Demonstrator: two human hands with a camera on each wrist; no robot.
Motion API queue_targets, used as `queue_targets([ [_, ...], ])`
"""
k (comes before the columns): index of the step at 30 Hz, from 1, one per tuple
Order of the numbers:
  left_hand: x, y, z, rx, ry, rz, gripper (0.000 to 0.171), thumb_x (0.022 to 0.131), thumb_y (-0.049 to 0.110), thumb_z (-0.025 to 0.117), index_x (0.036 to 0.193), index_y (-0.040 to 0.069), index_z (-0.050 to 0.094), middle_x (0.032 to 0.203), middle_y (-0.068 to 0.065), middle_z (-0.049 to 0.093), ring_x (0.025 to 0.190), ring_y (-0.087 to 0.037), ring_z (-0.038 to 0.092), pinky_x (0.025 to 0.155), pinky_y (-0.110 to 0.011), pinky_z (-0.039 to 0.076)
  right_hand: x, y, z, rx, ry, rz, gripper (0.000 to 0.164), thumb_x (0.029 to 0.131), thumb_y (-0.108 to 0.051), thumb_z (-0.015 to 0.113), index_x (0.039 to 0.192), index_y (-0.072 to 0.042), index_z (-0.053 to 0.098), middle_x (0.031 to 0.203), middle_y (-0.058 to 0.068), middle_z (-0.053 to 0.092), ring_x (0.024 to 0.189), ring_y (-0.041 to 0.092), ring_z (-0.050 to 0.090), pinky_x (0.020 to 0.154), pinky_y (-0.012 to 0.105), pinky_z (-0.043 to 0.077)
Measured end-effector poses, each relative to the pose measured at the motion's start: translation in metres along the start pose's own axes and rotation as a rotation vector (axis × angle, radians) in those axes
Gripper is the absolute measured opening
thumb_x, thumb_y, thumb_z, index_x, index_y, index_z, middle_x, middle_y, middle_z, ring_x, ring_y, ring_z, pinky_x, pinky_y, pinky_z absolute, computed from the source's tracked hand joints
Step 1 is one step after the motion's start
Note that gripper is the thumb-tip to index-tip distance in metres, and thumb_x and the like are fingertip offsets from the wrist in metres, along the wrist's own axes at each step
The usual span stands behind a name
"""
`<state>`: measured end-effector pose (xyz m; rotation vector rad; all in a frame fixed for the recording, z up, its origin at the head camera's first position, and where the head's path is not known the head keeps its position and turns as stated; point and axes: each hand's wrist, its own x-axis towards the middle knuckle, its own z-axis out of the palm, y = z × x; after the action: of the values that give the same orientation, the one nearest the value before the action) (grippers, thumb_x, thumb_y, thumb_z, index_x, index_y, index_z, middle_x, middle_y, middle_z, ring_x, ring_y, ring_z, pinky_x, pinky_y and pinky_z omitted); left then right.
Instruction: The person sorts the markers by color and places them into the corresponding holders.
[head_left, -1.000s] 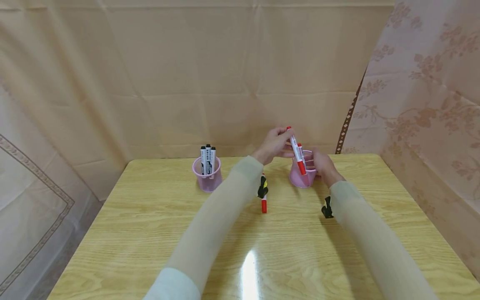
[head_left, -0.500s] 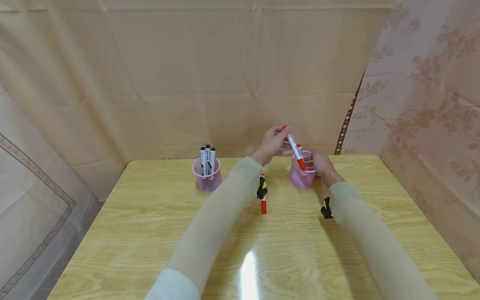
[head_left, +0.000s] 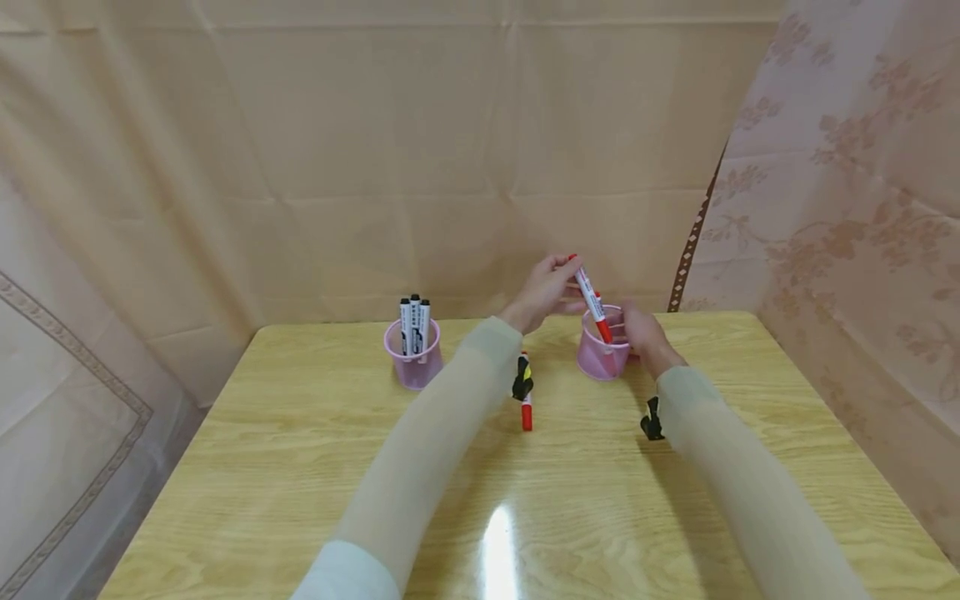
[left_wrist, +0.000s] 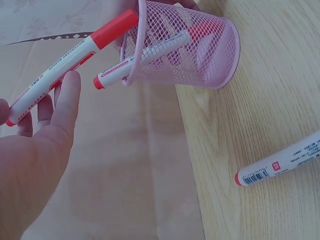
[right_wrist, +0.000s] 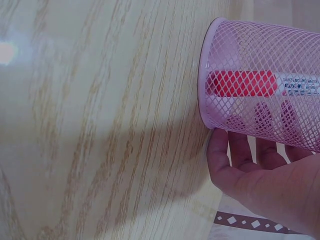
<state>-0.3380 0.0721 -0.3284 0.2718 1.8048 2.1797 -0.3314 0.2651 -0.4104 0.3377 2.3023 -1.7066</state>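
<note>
My left hand (head_left: 542, 293) pinches a white whiteboard marker (left_wrist: 60, 65) by its rear end. The marker slants with its red cap down, the cap right at the rim of the right pink mesh pen cup (head_left: 596, 364). Another red-capped marker (right_wrist: 245, 83) leans inside that cup, cap toward the base, seen through the mesh. My right hand (head_left: 647, 337) holds the cup from its right side; in the right wrist view its fingers (right_wrist: 270, 156) curve along the mesh near the base. A third red-capped marker (head_left: 527, 417) lies on the table, partly hidden behind a black strap at the left wrist.
On the left stands a second pink mesh cup (head_left: 418, 373) with several black-capped markers (head_left: 416, 325) upright in it. The wooden table (head_left: 300, 450) ends at a beige curtain (head_left: 360, 167) behind; a floral cloth (head_left: 862, 208) hangs on the right.
The red cap of the held marker has come a little lower and nearer to the cup's rim. The right hand stays at the cup.
</note>
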Motion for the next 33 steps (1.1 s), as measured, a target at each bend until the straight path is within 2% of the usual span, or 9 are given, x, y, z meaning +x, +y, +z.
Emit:
queue_targets([
  [8, 0.003, -0.001, 0.001, -0.04, 0.002, 0.023, 0.018, 0.107, 0.021, 0.053, 0.116, 0.005, 0.053, 0.1, -0.014, 0.058, 0.088, -0.027, 0.064, 0.101, -0.057, 0.048, 0.0, 0.001, 0.001, -0.001, 0.015, -0.001, 0.076, 0.105, -0.05, 0.01, 0.149, 0.002, 0.044, 0.149, 0.022, 0.046, 0.125, 0.033, 0.051, 0.101, 0.044, 0.045],
  [16, 0.002, -0.003, -0.001, -0.023, -0.026, -0.004, 0.026, 0.108, 0.021, 0.052, 0.123, 0.0, 0.053, 0.098, -0.012, 0.059, 0.106, -0.039, 0.063, 0.102, -0.056, 0.049, 0.002, 0.003, 0.001, -0.001, -0.001, 0.004, 0.077, 0.105, -0.05, 0.008, 0.148, 0.003, 0.044, 0.15, 0.022, 0.045, 0.133, 0.036, 0.046, 0.107, 0.047, 0.042],
  [22, 0.0, -0.006, 0.001, -0.01, -0.044, -0.007, 0.027, 0.108, 0.021, 0.052, 0.123, -0.001, 0.053, 0.11, -0.02, 0.059, 0.113, -0.042, 0.06, 0.103, -0.057, 0.047, 0.001, 0.005, 0.001, 0.0, 0.007, 0.011, 0.077, 0.106, -0.049, 0.006, 0.149, 0.003, 0.043, 0.152, 0.022, 0.044, 0.135, 0.037, 0.044, 0.109, 0.05, 0.04],
  [27, 0.0, -0.009, 0.001, 0.006, -0.04, -0.011, 0.031, 0.108, 0.022, 0.051, 0.129, -0.001, 0.051, 0.124, -0.028, 0.056, 0.119, -0.044, 0.058, 0.1, -0.052, 0.051, 0.001, 0.004, 0.001, 0.004, 0.002, 0.002, 0.077, 0.106, -0.05, 0.005, 0.149, 0.003, 0.043, 0.152, 0.023, 0.043, 0.135, 0.037, 0.044, 0.108, 0.048, 0.041],
  [33, -0.001, -0.011, 0.001, 0.038, -0.035, -0.015, 0.032, 0.108, 0.022, 0.052, 0.13, 0.0, 0.052, 0.12, -0.024, 0.061, 0.111, -0.037, 0.063, 0.096, -0.047, 0.054, 0.002, 0.001, -0.001, -0.02, -0.009, -0.008, 0.079, 0.106, -0.053, 0.006, 0.15, 0.002, 0.043, 0.152, 0.022, 0.044, 0.135, 0.038, 0.045, 0.105, 0.047, 0.042],
])
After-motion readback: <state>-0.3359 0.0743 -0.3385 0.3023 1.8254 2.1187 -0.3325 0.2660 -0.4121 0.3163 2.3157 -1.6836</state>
